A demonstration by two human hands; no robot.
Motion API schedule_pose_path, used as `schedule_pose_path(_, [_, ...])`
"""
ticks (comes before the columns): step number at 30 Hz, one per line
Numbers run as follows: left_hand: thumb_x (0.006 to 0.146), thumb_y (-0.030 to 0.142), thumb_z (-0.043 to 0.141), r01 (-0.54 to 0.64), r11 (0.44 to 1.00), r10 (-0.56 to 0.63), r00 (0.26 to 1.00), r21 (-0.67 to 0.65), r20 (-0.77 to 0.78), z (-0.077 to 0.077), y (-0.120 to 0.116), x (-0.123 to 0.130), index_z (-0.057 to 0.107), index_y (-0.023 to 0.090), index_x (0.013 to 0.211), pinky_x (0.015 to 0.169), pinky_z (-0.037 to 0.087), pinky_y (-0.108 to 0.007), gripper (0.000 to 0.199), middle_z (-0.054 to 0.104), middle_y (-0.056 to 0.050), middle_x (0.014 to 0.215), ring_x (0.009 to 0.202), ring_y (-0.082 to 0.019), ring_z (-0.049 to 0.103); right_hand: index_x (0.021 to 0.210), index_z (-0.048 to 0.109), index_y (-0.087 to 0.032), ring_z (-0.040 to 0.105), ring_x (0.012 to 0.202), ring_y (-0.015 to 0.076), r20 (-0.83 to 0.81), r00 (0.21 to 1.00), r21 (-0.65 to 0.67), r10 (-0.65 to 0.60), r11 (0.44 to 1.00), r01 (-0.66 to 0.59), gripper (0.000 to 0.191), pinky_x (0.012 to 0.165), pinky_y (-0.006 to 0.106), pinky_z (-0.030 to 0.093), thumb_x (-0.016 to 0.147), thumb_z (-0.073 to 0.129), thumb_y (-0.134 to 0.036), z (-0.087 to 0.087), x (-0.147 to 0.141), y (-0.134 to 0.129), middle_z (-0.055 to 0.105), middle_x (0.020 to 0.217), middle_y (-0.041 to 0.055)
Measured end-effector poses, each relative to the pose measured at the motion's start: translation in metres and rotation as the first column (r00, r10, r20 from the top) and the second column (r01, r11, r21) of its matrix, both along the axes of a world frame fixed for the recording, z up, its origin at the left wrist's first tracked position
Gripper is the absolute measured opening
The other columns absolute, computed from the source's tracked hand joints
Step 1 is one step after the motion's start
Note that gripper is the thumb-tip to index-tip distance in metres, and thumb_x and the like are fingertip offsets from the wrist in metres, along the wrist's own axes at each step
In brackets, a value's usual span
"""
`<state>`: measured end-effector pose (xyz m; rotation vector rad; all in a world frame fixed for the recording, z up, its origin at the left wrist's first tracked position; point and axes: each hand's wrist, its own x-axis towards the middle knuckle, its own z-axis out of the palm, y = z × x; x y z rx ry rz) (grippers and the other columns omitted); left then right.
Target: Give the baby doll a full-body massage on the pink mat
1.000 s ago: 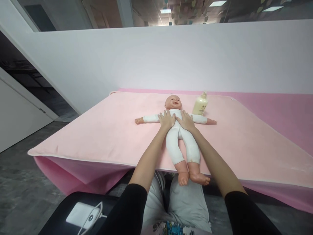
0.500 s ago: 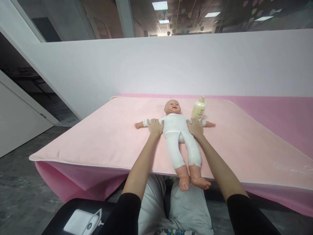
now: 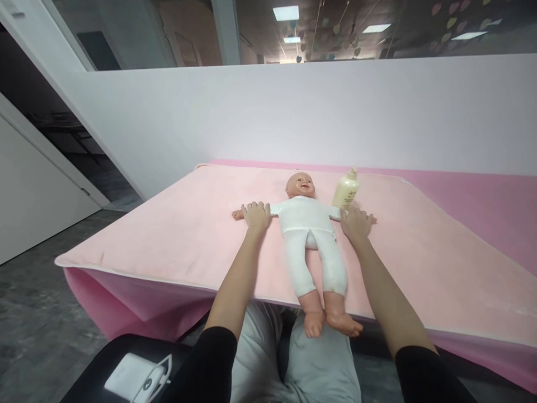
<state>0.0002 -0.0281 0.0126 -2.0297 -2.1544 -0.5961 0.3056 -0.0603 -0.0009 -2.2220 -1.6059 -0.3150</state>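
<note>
A baby doll [image 3: 309, 215] in a white outfit lies on its back on a pink padded mat [image 3: 168, 240], arms stretched out sideways. Its bare feet reach past the mat's front edge. My left hand [image 3: 256, 216] is wrapped over the doll's forearm on the left, and the doll's small fist shows beyond my fingers. On the other side, my right hand [image 3: 356, 223] grips the opposite forearm near the wrist, hiding most of it. A pale yellow pump bottle [image 3: 346, 189] stands just behind my right hand.
A white wall [image 3: 268, 117] with a window above it borders the mat's far side. Pink cloth [image 3: 138, 308] hangs below the front edge. At lower left, a white device with a cable [image 3: 136, 378] lies on a black seat [image 3: 92, 380].
Both hands have slid outward along the doll's arms, from near the shoulders to the forearms. The whole view has shifted slightly.
</note>
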Motion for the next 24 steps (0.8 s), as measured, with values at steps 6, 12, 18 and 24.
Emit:
schedule_pose_path(6, [0.098, 0.029, 0.027, 0.014, 0.999, -0.014, 1.000, 0.031, -0.007, -0.002, 0.003, -0.005, 0.064, 0.013, 0.106, 0.097, 0.026, -0.047, 0.041, 0.062, -0.019, 0.112, 0.109, -0.031, 0.051, 0.131, 0.057, -0.017, 0.050, 0.115, 0.0308, -0.125, 0.989, -0.066, -0.074, 0.996, 0.066, 0.055, 0.103, 0.050, 0.026, 0.097, 0.025, -0.047, 0.003, 0.018, 0.001, 0.057, 0.121, 0.0191])
schedule_pose_path(12, [0.096, 0.023, 0.031, -0.017, 0.999, 0.015, 0.999, 0.049, 0.046, -0.002, 0.007, -0.007, 0.065, 0.011, 0.104, 0.096, 0.028, -0.046, 0.037, 0.063, -0.021, 0.110, 0.109, -0.031, 0.052, 0.124, 0.063, -0.021, 0.043, 0.123, 0.0362, -0.225, 0.960, 0.008, -0.166, 0.985, 0.172, 0.053, 0.104, 0.065, 0.017, 0.096, 0.028, -0.049, -0.005, 0.018, 0.008, 0.056, 0.122, 0.0185])
schedule_pose_path(18, [0.096, 0.034, 0.034, -0.148, 0.985, 0.131, 0.977, 0.090, 0.169, -0.008, 0.014, -0.015, 0.068, 0.013, 0.101, 0.108, 0.023, -0.050, 0.040, 0.066, -0.019, 0.108, 0.111, -0.031, 0.054, 0.107, 0.067, -0.014, 0.043, 0.123, 0.0324, -0.447, 0.886, 0.158, -0.119, 0.965, 0.210, 0.043, 0.105, 0.054, 0.029, 0.091, 0.041, -0.043, -0.011, 0.025, 0.016, 0.055, 0.121, 0.0193])
schedule_pose_path(24, [0.086, 0.039, 0.052, -0.418, 0.903, 0.322, 0.814, 0.102, 0.483, -0.007, 0.018, -0.018, 0.059, 0.020, 0.117, 0.111, 0.012, -0.067, 0.037, 0.053, -0.018, 0.135, 0.136, -0.036, 0.036, 0.097, 0.055, -0.020, 0.054, 0.106, 0.0229, -0.810, 0.586, 0.373, -0.004, 0.768, 0.521, 0.025, 0.101, 0.044, 0.041, 0.073, 0.052, -0.023, -0.010, 0.044, 0.024, 0.053, 0.116, 0.0094])
